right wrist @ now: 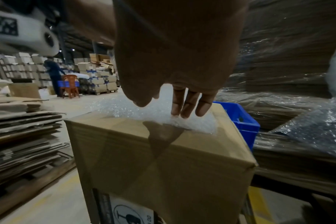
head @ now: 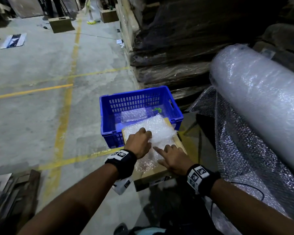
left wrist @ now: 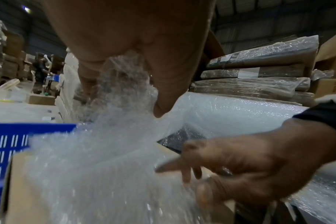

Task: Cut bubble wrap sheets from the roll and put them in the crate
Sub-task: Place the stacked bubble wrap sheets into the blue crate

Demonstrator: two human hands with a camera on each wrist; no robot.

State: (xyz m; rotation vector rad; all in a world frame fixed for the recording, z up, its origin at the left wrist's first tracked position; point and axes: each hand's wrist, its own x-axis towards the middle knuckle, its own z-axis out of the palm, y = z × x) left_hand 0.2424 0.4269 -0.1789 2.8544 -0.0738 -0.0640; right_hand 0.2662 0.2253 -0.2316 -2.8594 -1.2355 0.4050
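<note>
Bubble wrap everywhere: one big roll (head: 260, 106) lying at the right with a tail of wrap draped below it, one cut sheet (head: 153, 133) spread on top of one cardboard box (head: 153, 173), and one smaller sheet (head: 133, 115) already lying on the floor of the single blue crate (head: 107, 116). Box standing just in front of the crate, the top sheet's far edge reaching over the crate rim. Two hands on that top sheet. Left hand (head: 139, 143) bunching a fold of wrap, seen plainly only from the left wrist view, where thumb and fingers (left wrist: 90, 78) close round a gathered tuft. Right hand (head: 174, 160) lying flat, fingers straight and slightly spread, pressing the near part of the sheet against the box; from the right wrist view, three fingertips (right wrist: 188, 106) touching the wrap's edge. One marker band on each wrist. Shown by the right wrist view alone: a fragile-goods label low on the box front, one stack of flattened cartons (right wrist: 25, 136) at left, one orange chair (right wrist: 70, 84) and one distant person (right wrist: 53, 72) beside shelved boxes. Shown by the head view alone: yellow floor lines (head: 64, 116) and something small and green inside the crate, too small to identify.
</note>
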